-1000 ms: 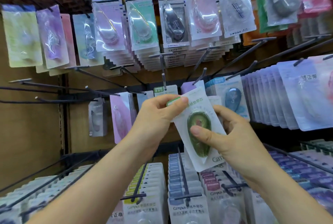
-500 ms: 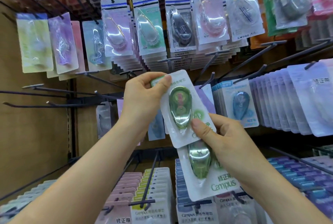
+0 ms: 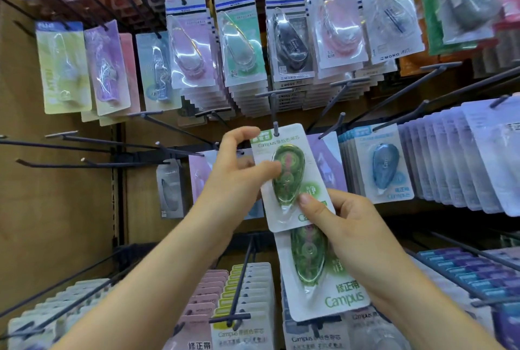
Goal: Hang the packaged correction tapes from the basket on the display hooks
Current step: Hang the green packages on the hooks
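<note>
Wood-panel shop wall (image 3: 70,195) w/ black hooks (image 3: 84,165) bare at left, pastel packs (image 3: 63,68) above. Left hand (image 3: 236,178) pinches green correction tape pack (image 3: 287,175), top at hook tip (image 3: 276,129). Right hand (image 3: 351,231) fingers grip its bottom plus 2nd green pack (image 3: 309,268) underneath; blue packs (image 3: 384,169) at right.

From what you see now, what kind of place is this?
Probably a stationery shop: many display hooks, stacked Mono Air packs hanging in rows, and the left hand and right hand holding green Campus packs.
</note>
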A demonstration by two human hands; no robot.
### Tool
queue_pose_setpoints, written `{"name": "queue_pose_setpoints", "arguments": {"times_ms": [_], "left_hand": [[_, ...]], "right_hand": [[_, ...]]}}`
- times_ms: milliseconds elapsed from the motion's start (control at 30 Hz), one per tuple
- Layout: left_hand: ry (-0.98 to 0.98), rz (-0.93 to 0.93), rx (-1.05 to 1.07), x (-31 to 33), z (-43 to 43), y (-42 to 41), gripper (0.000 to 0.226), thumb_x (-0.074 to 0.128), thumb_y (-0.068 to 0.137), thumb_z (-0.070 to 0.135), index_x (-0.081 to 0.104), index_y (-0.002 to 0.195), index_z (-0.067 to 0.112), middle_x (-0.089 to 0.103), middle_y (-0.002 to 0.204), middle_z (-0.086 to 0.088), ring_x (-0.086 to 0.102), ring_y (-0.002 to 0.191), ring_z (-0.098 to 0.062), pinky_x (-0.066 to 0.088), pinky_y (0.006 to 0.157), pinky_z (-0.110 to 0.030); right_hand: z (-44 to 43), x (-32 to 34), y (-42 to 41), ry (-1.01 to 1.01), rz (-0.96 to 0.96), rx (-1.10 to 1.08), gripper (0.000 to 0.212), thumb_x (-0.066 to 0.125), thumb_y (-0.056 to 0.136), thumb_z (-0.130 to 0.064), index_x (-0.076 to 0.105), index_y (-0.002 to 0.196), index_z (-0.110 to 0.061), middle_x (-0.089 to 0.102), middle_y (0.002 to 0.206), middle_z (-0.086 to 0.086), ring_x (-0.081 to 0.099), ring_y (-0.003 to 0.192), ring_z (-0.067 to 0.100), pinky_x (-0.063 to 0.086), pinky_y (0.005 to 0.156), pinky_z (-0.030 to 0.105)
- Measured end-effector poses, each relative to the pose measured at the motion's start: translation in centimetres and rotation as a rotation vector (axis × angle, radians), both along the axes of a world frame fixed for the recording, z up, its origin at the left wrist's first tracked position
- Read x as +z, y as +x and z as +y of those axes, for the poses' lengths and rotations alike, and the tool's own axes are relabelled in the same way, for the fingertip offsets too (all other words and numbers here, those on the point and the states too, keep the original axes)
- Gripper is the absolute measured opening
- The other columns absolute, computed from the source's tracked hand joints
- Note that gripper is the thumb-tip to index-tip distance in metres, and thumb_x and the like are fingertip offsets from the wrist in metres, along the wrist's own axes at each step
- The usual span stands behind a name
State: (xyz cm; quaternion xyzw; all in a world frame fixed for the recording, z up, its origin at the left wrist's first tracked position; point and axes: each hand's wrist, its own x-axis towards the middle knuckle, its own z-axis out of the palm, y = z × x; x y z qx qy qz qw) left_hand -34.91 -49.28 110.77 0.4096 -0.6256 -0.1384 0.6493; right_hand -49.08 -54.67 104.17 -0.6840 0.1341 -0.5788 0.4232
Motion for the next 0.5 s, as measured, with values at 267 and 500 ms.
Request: {"name": "queue_pose_setpoints", "arguments": {"times_ms": [267,500], "left_hand": [[0.129,-0.140,0.039,0.1,-1.8,2.5,0.060,0.076,0.082,0.011,0.054,0.134,0.032,0.077,0.092,-0.009,0.074,0.085,-0.023,0.057,0.060,-0.026],[0.125,-0.313,0.279,0.6,-7.5,3.7,0.066,0.078,0.082,0.013,0.048,0.136,0.037,0.073,0.084,-0.003,0.073,0.080,-0.019,0.062,0.074,-0.039]], "right_hand": [[-0.7,0.1,-1.5,-0.051,0.118,-0.493,0.017,0.074,0.084,-0.038,0.065,0.098,-0.034,0.066,0.096,-0.016,0.062,0.083,0.002,0.048,0.064,0.022],[-1.2,-0.5,-3.7,-0.051,0.043,-0.509,0.069,0.071,0.085,-0.009,0.036,0.114,-0.061,0.066,0.106,-0.011,0.066,0.087,0.013,0.056,0.076,0.039]]}}
